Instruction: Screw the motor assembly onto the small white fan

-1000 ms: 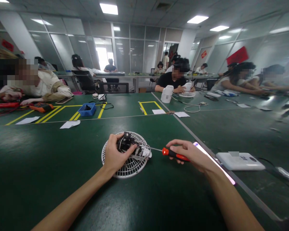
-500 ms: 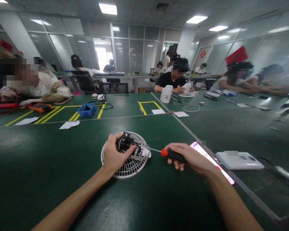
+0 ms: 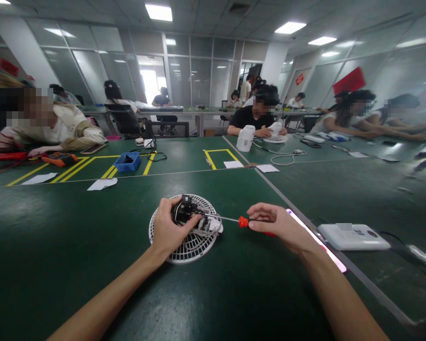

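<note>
My left hand (image 3: 166, 228) is closed around a black motor assembly (image 3: 181, 213), thumb in front and fingers behind. The motor sits on a round white fan grille (image 3: 189, 255) lying on the green table, with pale wires and a small white part at its right side. My right hand (image 3: 280, 225) holds a screwdriver (image 3: 243, 221) with a red and black handle, the thumb along the handle and the fingers raised over it. Its thin metal shaft points left, nearly level, and the tip reaches in among the motor's parts, where it is hidden.
Right of my right hand lies a phone (image 3: 332, 255) with a lit screen, and beyond it a white device (image 3: 355, 237). Further off are a blue bin (image 3: 127, 163), paper slips (image 3: 102, 184), a white fan part (image 3: 245, 139) and a cable. Co-workers sit around the table.
My right hand has rolled round the screwdriver handle: the thumb now shows in front, and the fingers have moved up from below. My left hand and the motor have stayed put.
</note>
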### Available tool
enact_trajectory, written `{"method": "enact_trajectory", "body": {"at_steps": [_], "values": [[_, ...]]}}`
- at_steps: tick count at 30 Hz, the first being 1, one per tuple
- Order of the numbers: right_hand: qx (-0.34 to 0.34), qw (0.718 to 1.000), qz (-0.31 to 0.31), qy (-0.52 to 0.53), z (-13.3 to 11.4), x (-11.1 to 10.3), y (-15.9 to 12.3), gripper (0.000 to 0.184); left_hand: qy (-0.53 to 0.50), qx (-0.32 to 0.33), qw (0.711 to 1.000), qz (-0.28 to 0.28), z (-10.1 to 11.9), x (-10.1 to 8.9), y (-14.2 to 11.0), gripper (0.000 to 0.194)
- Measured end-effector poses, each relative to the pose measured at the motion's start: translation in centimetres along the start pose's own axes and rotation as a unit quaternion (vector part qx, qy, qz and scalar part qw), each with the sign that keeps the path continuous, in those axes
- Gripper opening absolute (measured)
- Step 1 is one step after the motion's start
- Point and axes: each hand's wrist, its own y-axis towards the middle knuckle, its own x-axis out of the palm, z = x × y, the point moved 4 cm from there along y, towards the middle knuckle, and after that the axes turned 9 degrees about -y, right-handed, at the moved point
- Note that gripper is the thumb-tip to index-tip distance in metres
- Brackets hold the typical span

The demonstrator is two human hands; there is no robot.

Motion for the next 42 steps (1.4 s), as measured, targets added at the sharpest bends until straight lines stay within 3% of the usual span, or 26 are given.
{"method": "enact_trajectory", "body": {"at_steps": [4, 7, 11, 19, 25, 28, 33, 42], "values": [[0.003, 1.0, 0.013, -0.008, 0.0, 0.4, 0.0, 0.034, -0.004, 0.001, 1.0, 0.001, 0.1, 0.0, 0.1, 0.055], [0.049, 0.998, 0.026, 0.015, 0.3, 0.7, 0.0, 0.031, -0.006, 0.0, 1.0, 0.002, 0.2, -0.1, 0.1, 0.054], [0.098, 0.994, -0.045, 0.004, 0.6, 1.4, -0.3, 0.033, -0.006, -0.001, 1.0, 0.002, 0.2, -0.1, 0.1, 0.054], [0.049, 0.999, -0.023, 0.0, 0.3, 0.5, -0.1, 0.046, 0.003, 0.015, 1.0, 0.002, 0.0, 0.0, 0.0, 0.055], [-0.016, 1.0, -0.003, 0.001, -0.2, 0.2, -0.1, 0.043, 0.002, 0.014, 1.0, 0.003, 0.1, 0.0, 0.1, 0.055], [-0.004, 1.0, -0.012, -0.002, -0.3, 0.5, -0.2, 0.042, 0.0, 0.014, 1.0, 0.004, 0.2, -0.1, 0.0, 0.054], [0.069, 0.992, -0.102, -0.022, -0.1, 1.3, -0.6, 0.049, 0.001, 0.012, 1.0, 0.004, 0.2, -0.1, 0.0, 0.055], [0.033, 0.997, -0.047, -0.051, -0.4, 0.3, -0.6, 0.046, 0.002, 0.012, 1.0, 0.003, 0.1, -0.1, 0.0, 0.054]]}}
